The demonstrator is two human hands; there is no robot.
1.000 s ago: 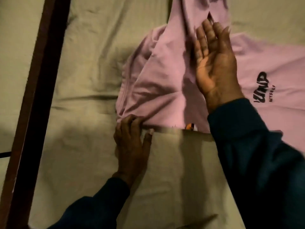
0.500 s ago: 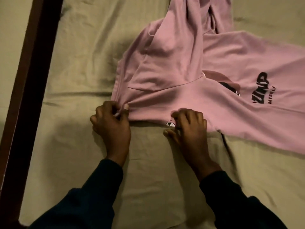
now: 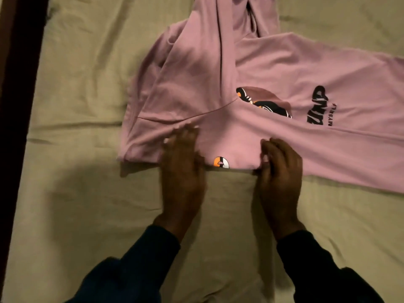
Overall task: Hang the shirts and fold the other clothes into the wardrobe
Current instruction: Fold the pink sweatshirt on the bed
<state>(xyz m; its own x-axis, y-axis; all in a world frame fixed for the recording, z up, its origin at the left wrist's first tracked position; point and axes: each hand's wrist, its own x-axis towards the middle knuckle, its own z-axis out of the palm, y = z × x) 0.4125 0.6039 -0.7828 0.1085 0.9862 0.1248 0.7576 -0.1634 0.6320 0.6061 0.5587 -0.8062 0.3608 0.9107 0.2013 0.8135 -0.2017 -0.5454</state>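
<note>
A pink T-shirt point(image 3: 273, 68) with black lettering and an orange, black and white print lies partly folded on the bed, its left side turned over onto the body. My left hand point(image 3: 182, 167) lies flat on the shirt's near edge, fingers stretched forward over the fabric. To the right of the small orange print, my right hand point(image 3: 279, 171) curls its fingers around the same near edge and pinches the cloth.
The shirt rests on a wrinkled beige bedsheet point(image 3: 87, 204). A dark wooden bed frame rail point(image 3: 19, 84) runs along the left side. Dark blue sleeves cover both forearms at the bottom of the view.
My right hand came down from the shirt's middle to its near edge. My left hand slid right along the edge and went from pinching to lying flat. More of the print shows.
</note>
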